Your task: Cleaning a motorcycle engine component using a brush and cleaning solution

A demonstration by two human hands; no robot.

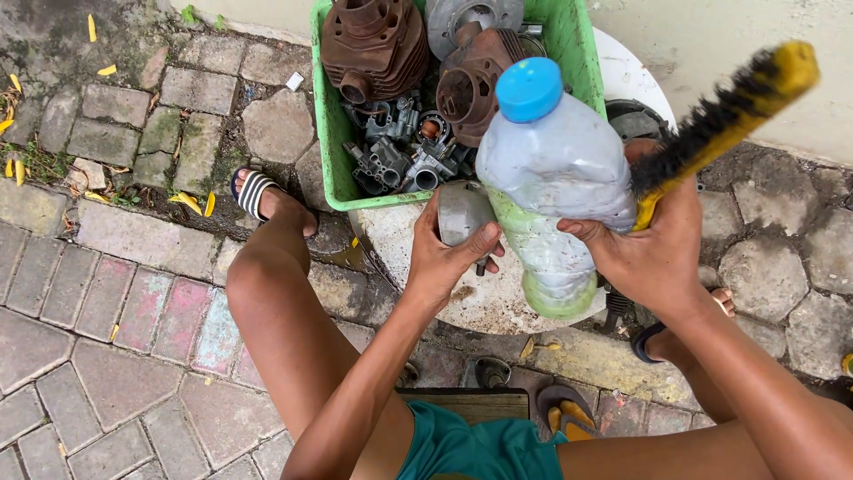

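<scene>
So basically the right hand (653, 258) has two things at once: it's wrapped round a plastic bottle (553, 169) with a blue cap (530, 89), and the same closed grip pins the yellow handle of a black-bristled brush (721, 116). The bottle's long axis runs from the cap, up and a bit left, down to its greenish base near the palm; the brush angles off up and to the right, away from the bottle.

The left hand (449, 262) sits just left of the bottle's lower half, fingers curled shut round a small grey metal part (462, 212). That part nearly touches the bottle's side, so the left hand is the nearer one to it.

Both hands hang over a round white basin (480, 298). A green crate (330, 133) of rusty engine parts (378, 44) crowds the far side. Open room is mostly toward the knees and out left over the paving.
</scene>
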